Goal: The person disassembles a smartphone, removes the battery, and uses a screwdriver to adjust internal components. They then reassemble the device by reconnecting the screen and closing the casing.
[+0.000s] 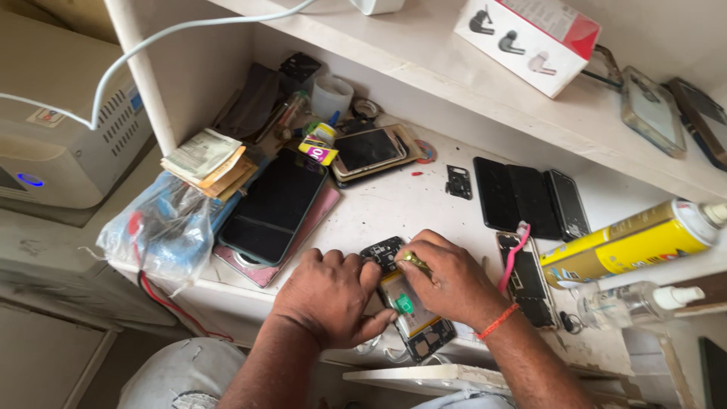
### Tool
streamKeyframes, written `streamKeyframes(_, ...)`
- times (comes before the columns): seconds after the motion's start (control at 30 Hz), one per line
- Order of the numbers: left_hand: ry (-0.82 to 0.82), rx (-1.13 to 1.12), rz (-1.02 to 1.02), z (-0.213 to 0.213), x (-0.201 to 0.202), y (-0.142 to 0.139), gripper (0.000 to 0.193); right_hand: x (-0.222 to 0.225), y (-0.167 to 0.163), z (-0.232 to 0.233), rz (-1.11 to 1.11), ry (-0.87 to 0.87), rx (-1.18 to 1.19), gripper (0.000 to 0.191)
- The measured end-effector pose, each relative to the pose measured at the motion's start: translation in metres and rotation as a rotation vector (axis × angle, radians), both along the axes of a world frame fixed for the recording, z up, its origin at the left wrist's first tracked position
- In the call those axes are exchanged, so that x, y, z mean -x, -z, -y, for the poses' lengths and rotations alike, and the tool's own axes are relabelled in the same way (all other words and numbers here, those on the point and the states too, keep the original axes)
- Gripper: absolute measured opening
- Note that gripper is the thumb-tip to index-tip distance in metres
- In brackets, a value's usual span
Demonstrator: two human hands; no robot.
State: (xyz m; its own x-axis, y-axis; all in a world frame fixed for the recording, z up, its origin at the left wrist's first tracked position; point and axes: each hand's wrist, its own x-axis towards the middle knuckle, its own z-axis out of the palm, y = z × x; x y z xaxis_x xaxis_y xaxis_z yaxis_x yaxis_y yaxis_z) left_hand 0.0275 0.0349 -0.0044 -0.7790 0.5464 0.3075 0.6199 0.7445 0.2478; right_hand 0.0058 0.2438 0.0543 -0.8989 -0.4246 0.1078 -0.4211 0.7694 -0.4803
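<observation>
**At the near edge of the bench: opened phone under both hands, tool on the board**

On the near lip of the white bench (pixel 424 204) sits the opened phone (pixel 409 307), back cover off, battery and green tab showing. It lies angled, top end far-left, bottom end overhanging toward me.

My left hand (pixel 329 295) is clamped over the phone's left side, fingers curled shut on the frame, thumb pressed along the lower edge. My right hand (pixel 450 284) is pinched closed on a thin brass-coloured tool (pixel 415 262), tip down near the top of the board, by the camera area.

Step, as I read it: working a screw or connector at the top end, disassembly well underway. Next move needs a steady tip, light downward pressure and the left grip held firm so the phone doesn't pivot.

Room and edges:
- Phone's near end is past the bench lip; a slip drops it toward my lap.
- Right: a second stripped phone (pixel 526 284) with a pink toothbrush (pixel 515 254) on it, just beside my wrist. Yellow spray can (pixel 632 242) and clear bottle (pixel 628 303) further right; elbow room is tight.
- Left: large dark tablet (pixel 273 204) near, plastic bag (pixel 163 227) beyond.
- Far: open white patch between my hands and the stacked phones (pixel 371 151). Best place to park parts.
</observation>
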Motion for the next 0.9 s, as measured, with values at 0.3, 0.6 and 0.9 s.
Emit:
streamKeyframes(0.3,0.017,0.009,0.065,0.001,0.003,-0.004,0.061,0.007,0.002,-0.004,0.006,-0.084,-0.029,0.012)
streamKeyframes(0.6,0.018,0.08,0.108,0.001,0.002,-0.008,0.062,0.007,0.003,-0.009,0.038,-0.102,-0.051,0.017)
streamKeyframes(0.9,0.018,0.086,0.119,0.001,0.003,-0.008,0.063,0.01,0.01,-0.013,0.02,-0.078,0.049,0.014)
